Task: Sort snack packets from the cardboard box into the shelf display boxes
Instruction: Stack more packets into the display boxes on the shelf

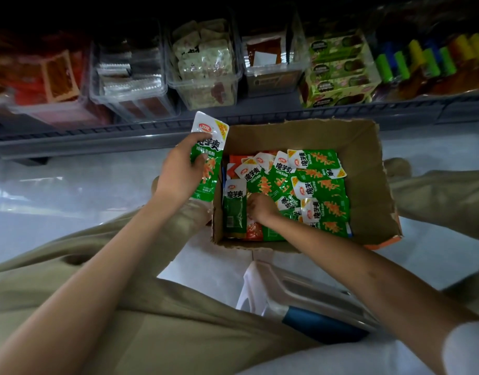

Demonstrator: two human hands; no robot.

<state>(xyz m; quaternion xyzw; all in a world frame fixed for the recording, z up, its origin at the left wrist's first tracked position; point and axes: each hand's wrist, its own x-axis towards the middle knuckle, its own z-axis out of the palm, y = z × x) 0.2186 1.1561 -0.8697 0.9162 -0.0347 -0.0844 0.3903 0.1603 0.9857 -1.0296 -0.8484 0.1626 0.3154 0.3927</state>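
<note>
Picking step of the sort. The cardboard box (pixel 368 185) stood open on the floor (pixel 70 185), just short of the front edge of the shelf (pixel 287 112), with the display boxes (pixel 206 85) in a row on that shelf beyond it. We saw the left hand (pixel 178 171) just outside the box's left wall, near its far-left corner, its grip closed around the middle of a green packet (pixel 208 158), thumb across the printed face; whether more packets lay stacked behind it we could not tell. The packet's long axis ran away from the person toward the shelf, its white header end pointing at the shelf and leaning slightly right. The right hand (pixel 260 207) reached down into the box near its left wall, fingers curled onto the loose snack packets (pixel 322 190); we could not tell whether that grip had closed on one. The loose packets lay flat and overlapping at mixed angles, mostly green, with orange packets (pixel 253 231) showing at the near-left and far-left corners. We judged the task far from done, since the box remained well filled. The next move would call for freeing one matching green packet from the overlap, adding it to the left hand's hold in the same direction, and then choosing the right display box.
</note>
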